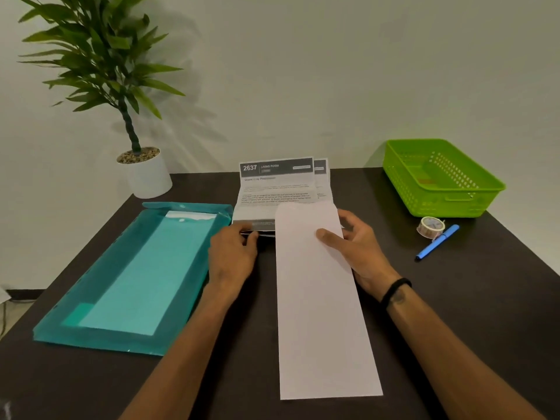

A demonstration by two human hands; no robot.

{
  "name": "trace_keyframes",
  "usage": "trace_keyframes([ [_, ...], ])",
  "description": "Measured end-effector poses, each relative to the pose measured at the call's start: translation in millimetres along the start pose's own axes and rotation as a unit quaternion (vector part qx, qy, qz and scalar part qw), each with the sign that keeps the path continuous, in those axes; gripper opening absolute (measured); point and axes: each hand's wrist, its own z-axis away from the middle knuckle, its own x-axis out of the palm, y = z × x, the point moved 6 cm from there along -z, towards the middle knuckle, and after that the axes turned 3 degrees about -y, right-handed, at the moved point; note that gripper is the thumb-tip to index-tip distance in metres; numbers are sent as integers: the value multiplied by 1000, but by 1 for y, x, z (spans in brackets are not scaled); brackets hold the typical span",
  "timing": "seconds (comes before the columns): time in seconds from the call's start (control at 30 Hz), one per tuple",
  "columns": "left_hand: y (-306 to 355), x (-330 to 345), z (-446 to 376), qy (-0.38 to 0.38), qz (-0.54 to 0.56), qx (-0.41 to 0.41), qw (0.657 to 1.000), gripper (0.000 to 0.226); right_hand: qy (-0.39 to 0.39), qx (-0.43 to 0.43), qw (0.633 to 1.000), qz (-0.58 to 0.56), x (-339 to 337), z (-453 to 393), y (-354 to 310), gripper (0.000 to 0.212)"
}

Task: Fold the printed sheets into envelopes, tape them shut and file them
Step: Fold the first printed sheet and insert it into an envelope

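At frame centre, the left hand (pixel 231 253) pinches the folded printed sheets (pixel 274 189) while the right hand (pixel 353 247) grips a long white envelope (pixel 321 313) on the dark surface (pixel 469 313).

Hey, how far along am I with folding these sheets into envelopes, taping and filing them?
Early on. Done: the printed sheets show fold creases. In hand: your left hand pinches their near edge while your right hand holds the long white envelope over them; nothing is visibly inside yet. Left: the tape roll and blue pen lie untouched, and no sealed envelope shows in the green basket or teal folder.
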Motion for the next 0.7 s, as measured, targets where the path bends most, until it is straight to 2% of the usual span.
trace_keyframes([
  [0.1,-2,3,0,-27,-55,-5,998,34,-7,2,999,-31,4,0,-1,57],
  [0.13,1,0,6,-11,-52,6,999,31,-12,0,999,-39,5,1,-1,58],
  [0.2,11,-6,23,27,36,32,998,25,-32,-2,999,-44,10,2,-1,59],
  [0.23,14,-8,30,28,113,25,993,30,-47,1,998,-42,13,3,-1,60],
  [0.27,18,-7,34,12,192,7,981,32,-61,3,997,-39,17,4,0,61],
  [0.33,20,3,33,-42,299,-17,953,19,-81,8,996,-27,22,5,2,62],
  [0.37,21,7,30,-64,314,-15,947,13,-88,9,996,-21,25,5,3,61],
  [0.4,20,11,28,-78,320,-9,944,16,-92,11,996,-17,28,5,4,59],
  [0.47,15,17,27,-89,325,-5,942,21,-92,15,996,-17,30,5,6,52],
  [0.63,14,23,30,-118,346,33,930,13,-45,8,999,4,26,2,7,19],
  [0.7,13,23,29,-117,340,34,932,12,-33,10,999,18,24,1,10,18],
])
